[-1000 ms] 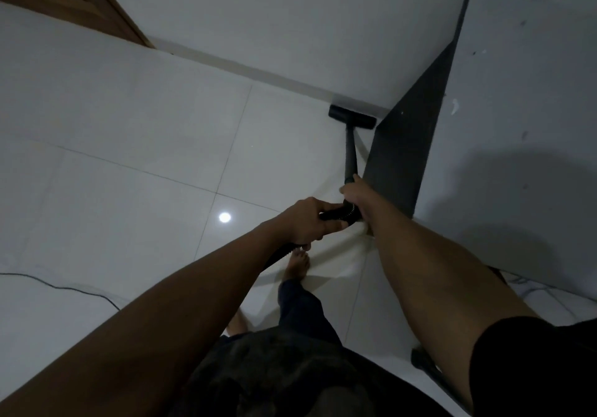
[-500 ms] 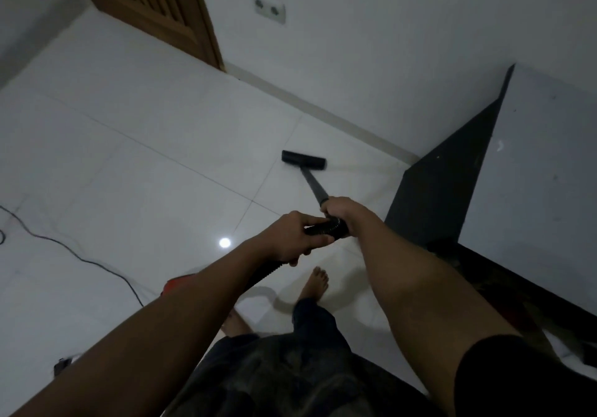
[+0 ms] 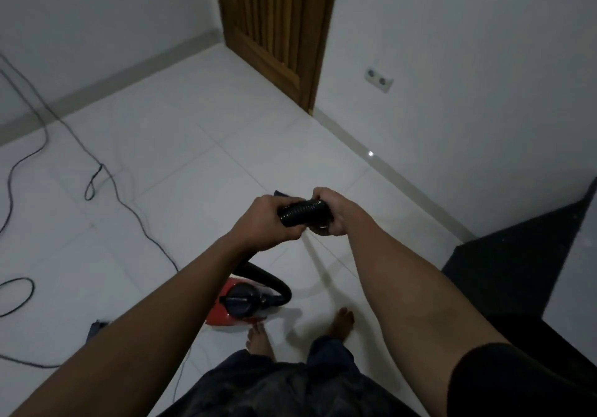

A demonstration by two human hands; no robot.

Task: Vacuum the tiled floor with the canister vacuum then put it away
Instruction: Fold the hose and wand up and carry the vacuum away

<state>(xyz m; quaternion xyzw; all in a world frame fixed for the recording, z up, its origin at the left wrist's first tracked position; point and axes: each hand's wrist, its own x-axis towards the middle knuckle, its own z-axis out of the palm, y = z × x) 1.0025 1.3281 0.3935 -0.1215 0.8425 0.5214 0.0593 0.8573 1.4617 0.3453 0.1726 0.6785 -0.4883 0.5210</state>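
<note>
Both hands wrapped on the ribbed hose [image 3: 302, 212] — left hand [image 3: 268, 222] low, right hand [image 3: 332, 211] at the stiffer handle end. Red canister [image 3: 240, 303] below the left forearm, near the feet — light enough, judging by size, to trail behind. Best gripped on the rigid collar, not the soft, flexing hose.

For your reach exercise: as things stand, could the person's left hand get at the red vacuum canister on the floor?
Probably not at once. The left hand is closed on the ribbed hose, as is the right hand. The red canister sits low beside the feet; nothing blocks it, but letting go and bending would be needed.
</note>
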